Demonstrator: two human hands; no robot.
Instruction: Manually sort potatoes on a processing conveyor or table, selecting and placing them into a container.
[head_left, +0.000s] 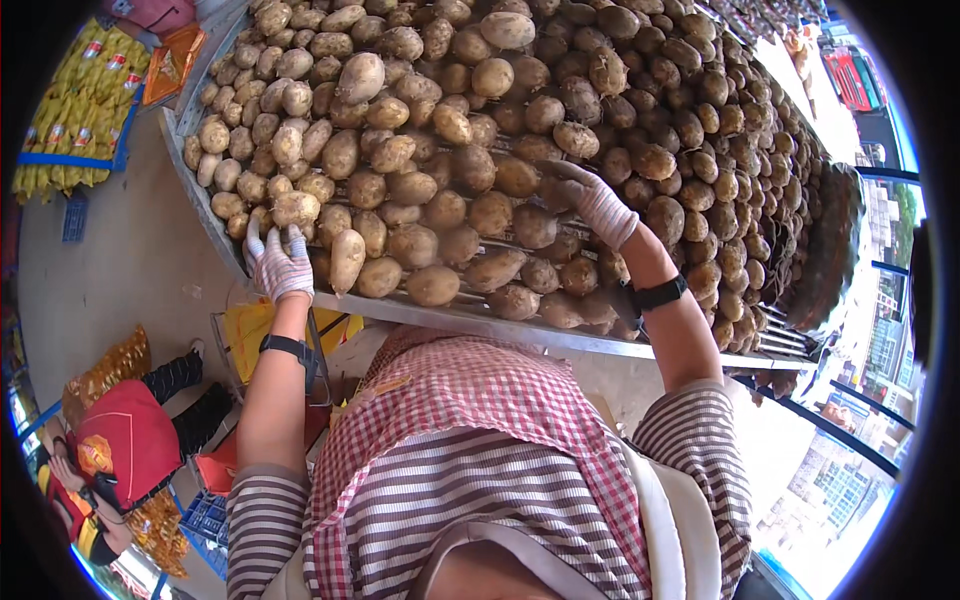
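Many soil-covered potatoes (412, 246) lie heaped on a slatted metal sorting table (480, 327) in front of me. My left hand (281, 262), in a striped knit glove, is at the table's front left edge, its fingers against a pale potato (295, 208); a firm grip on it cannot be made out. My right hand (589, 199), in a glove with dirty fingers, reaches over the middle of the heap. Its fingertips are near a brown potato (516, 175), and what lies under the palm is hidden. Both wrists wear black bands.
Filled yellow net bags (82, 97) are stacked at the upper left. A person in a red vest (129, 442) is at the lower left, near net sacks (156, 529) and a blue crate (206, 517). A yellow bag (251, 337) hangs below the table's left part.
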